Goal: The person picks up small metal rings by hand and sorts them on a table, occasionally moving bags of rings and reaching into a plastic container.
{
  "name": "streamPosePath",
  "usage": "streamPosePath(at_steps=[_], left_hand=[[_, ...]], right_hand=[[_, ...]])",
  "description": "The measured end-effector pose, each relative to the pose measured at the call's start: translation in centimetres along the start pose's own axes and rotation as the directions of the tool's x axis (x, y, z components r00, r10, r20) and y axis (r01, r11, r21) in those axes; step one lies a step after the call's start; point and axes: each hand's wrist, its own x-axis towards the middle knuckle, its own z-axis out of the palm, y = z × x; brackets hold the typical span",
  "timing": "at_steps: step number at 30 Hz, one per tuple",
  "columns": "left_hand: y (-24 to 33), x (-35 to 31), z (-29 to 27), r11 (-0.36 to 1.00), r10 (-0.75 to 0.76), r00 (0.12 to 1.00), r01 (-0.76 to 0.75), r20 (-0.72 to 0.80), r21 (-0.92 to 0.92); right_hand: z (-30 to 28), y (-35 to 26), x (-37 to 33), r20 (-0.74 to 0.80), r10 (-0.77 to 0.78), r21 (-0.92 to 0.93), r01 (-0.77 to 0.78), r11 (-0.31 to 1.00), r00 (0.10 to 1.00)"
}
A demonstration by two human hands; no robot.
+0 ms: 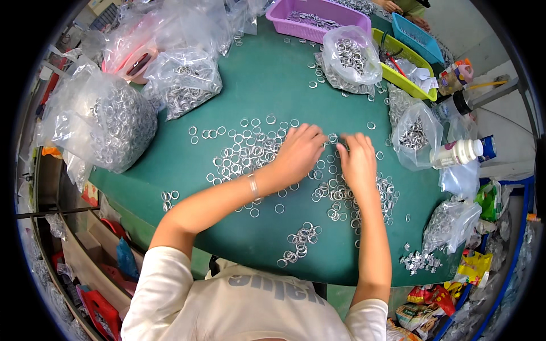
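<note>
Many silvery metal rings (244,152) lie loosely over the green tabletop. My left hand (300,149) reaches across the far edge of the left-hand spread, its fingertips slightly smeared. Just beyond those fingertips is a single ring (333,138), in the gap between my hands; whether it is pinched or only touched I cannot tell. My right hand (358,159) bends low over the table beside it, thumb apart from the fingers, with no ring visible in it. Under and around my right wrist lies another spread of rings (388,196).
Clear bags of rings stand at the left (122,128), far middle (185,85) and far right (351,57). Purple (318,14), yellow-green (406,82) and blue baskets (418,37) line the far side, near another person's hands (392,7). A white bottle (458,153) lies at right.
</note>
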Motion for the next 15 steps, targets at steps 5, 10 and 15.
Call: streamPosePath(at_steps=[5,10,15], left_hand=[[-2.6,1.4,2.8,0.980,-0.048,0.997,0.037,0.052,0.197],[-4.2,0.3,2.1,0.996,-0.079,0.995,0.082,0.062,-0.042],[-3.7,1.1,1.4,0.987,-0.065,0.998,0.061,-0.019,-0.151]], right_hand=[[3.2,1.0,0.9,-0.033,-0.021,-0.017,0.021,1.000,0.999],[-2.0,-1.8,-3.6,0.305,0.166,0.402,-0.285,0.870,0.938],[-3.7,-3.2,-7.5,0.569,-0.172,0.415,-0.100,0.905,0.804]])
